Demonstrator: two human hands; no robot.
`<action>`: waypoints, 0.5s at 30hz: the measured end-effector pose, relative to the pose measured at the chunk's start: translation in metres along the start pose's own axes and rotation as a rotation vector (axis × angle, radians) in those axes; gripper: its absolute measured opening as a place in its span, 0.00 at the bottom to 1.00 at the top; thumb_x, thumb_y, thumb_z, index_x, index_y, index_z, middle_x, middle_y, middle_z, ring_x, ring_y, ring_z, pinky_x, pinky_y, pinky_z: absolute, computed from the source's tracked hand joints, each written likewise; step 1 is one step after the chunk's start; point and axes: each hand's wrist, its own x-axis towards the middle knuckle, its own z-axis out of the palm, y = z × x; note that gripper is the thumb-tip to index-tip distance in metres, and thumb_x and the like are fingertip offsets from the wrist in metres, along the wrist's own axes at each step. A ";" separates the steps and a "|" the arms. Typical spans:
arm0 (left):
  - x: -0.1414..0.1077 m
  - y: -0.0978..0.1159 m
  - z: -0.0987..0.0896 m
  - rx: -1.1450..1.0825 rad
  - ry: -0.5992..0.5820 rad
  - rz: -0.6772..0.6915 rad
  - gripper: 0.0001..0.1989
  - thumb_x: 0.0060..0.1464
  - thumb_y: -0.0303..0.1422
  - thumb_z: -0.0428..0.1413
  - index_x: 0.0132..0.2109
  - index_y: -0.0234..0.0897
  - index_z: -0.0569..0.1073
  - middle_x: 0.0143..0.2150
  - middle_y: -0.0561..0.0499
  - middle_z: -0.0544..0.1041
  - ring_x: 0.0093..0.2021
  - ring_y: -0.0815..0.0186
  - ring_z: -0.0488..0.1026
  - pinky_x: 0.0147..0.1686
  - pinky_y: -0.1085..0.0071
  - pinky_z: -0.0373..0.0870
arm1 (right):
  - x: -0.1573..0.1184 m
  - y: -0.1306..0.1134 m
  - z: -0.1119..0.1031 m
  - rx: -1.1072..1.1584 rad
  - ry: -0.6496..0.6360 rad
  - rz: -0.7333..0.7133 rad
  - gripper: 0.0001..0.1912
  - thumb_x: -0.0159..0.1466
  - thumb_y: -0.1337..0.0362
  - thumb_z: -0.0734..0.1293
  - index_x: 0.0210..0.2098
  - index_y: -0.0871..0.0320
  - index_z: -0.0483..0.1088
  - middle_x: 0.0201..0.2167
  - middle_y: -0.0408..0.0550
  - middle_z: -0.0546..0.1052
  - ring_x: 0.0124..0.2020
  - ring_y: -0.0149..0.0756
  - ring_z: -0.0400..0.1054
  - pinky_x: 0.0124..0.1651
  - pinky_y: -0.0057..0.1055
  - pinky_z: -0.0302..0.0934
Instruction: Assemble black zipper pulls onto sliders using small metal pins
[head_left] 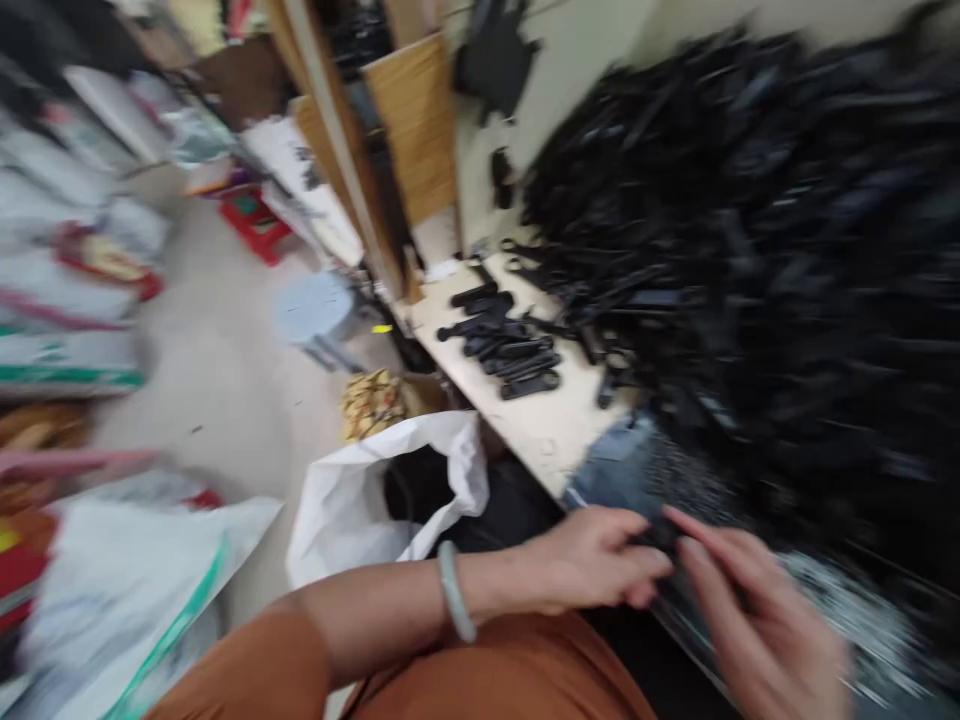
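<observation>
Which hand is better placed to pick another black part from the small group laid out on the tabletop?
Probably the left hand: it lies on the same side as the laid-out parts. The right hand sits nearer the big pile. Both pinch a small black piece.

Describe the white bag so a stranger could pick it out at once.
Start at the pale worktable heaped with black parts. Just below its near edge, left of the left hand, an open white bag sits on the floor. Unlike the green-striped sack beside it, it is plain white with a dark inside.

place: small assembly workshop | evidence: heaped black plastic parts [750,250] on workbench [540,420] | open white sack [360,500] | stacked bags [67,280] lining floor
</observation>
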 end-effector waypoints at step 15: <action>0.012 0.013 0.010 -0.031 -0.084 -0.065 0.18 0.56 0.43 0.61 0.45 0.34 0.69 0.26 0.58 0.68 0.21 0.77 0.60 0.23 0.77 0.54 | 0.026 -0.014 -0.001 0.448 -0.047 0.138 0.17 0.71 0.52 0.64 0.49 0.52 0.81 0.34 0.46 0.73 0.33 0.34 0.69 0.35 0.30 0.66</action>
